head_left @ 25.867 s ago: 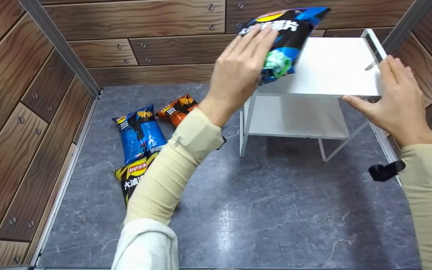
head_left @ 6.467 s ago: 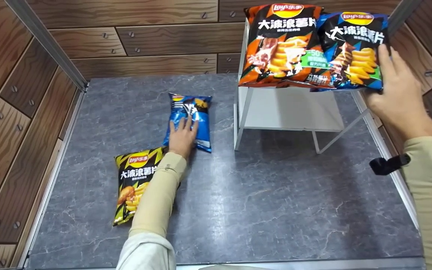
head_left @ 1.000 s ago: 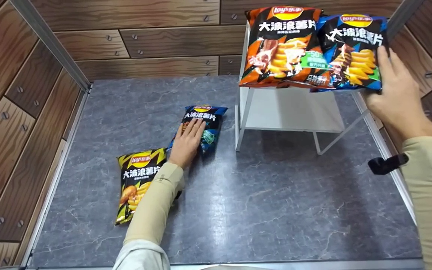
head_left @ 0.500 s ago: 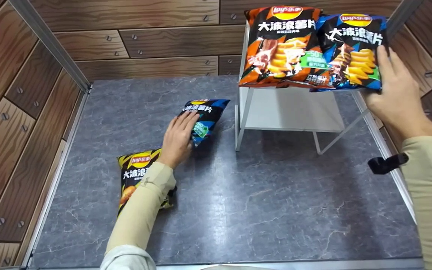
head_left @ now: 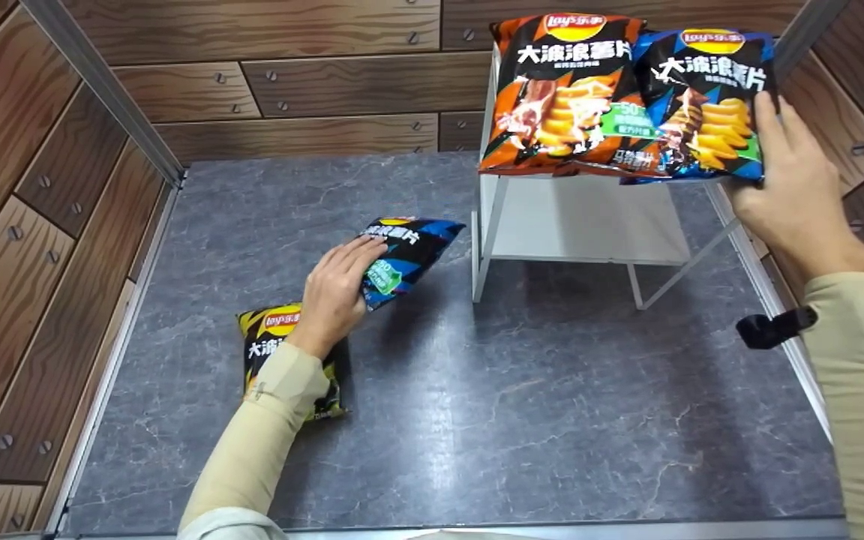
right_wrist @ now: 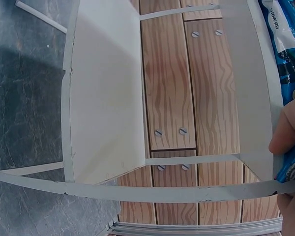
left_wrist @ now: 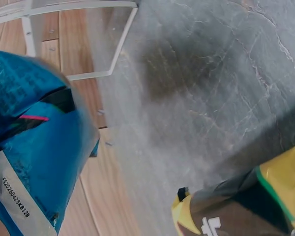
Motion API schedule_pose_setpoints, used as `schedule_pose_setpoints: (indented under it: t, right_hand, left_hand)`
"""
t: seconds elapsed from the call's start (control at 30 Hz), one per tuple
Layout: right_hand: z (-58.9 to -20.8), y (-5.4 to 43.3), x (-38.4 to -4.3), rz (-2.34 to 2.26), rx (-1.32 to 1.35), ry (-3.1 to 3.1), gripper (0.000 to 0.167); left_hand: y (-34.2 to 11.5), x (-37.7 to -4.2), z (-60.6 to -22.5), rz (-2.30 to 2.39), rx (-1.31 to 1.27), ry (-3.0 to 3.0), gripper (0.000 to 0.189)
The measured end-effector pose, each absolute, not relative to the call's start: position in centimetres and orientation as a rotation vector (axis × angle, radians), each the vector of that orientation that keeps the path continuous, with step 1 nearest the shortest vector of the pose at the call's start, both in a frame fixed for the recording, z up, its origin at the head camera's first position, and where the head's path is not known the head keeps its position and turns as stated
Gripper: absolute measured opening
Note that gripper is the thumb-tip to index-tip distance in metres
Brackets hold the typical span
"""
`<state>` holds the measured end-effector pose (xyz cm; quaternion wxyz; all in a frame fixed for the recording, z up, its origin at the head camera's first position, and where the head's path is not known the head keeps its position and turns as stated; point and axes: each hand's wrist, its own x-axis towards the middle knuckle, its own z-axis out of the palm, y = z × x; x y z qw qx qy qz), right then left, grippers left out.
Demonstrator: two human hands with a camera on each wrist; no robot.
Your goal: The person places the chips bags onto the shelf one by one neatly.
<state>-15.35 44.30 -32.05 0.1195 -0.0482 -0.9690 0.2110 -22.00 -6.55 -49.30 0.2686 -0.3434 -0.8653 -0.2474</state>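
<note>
In the head view my left hand [head_left: 334,289] grips a blue-and-black bag of potato chips [head_left: 413,251], tilted and lifted off the floor with a shadow beneath. That bag [left_wrist: 34,142] fills the left side of the left wrist view; the thumb is hidden. Below my left forearm lies a yellow-and-black chip bag [head_left: 331,371], partly covered. My right hand [head_left: 796,187] holds the right front corner of a white two-tier rack [head_left: 589,225], its fingers beside another blue chip bag [head_left: 709,105]. An orange chip bag [head_left: 567,97] lies left of that one on the rack's top.
The rack's lower shelf [right_wrist: 105,93] sits under the loaded top. Grey marbled floor [head_left: 552,420] spreads around, bounded by wood-patterned walls [head_left: 342,82]. A black device [head_left: 777,328] is strapped at my right wrist.
Since the oldest frame, a blue and an orange bag have come onto the rack's top. The remaining blue bag was turned face up, then lifted and tilted leftward; my right hand has stayed put lately.
</note>
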Motion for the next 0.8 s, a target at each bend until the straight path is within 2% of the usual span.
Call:
schedule_pose_setpoints:
  t: [0.17, 0.4, 0.67, 0.8]
  right_hand:
    - [-32.3, 44.2, -15.4, 0.625, -0.127, -2.793, 0.1]
    - [-32.2, 44.1, -15.4, 0.622, -0.116, -2.788, 0.099]
    - [-32.1, 44.2, -15.3, 0.624, -0.122, -2.785, 0.098]
    - [-32.2, 44.2, -15.3, 0.629, -0.124, -2.786, 0.098]
  left_hand:
    - [-7.2, -21.2, -48.5, -0.657, -0.982, -2.323, 0.063]
    - [-7.9, -19.9, -46.7, -0.707, -1.059, -2.238, 0.055]
    - [-7.4, -18.4, -44.5, -0.712, -1.136, -2.152, 0.064]
    - [-6.5, -17.6, -43.9, -0.721, -1.171, -2.13, 0.054]
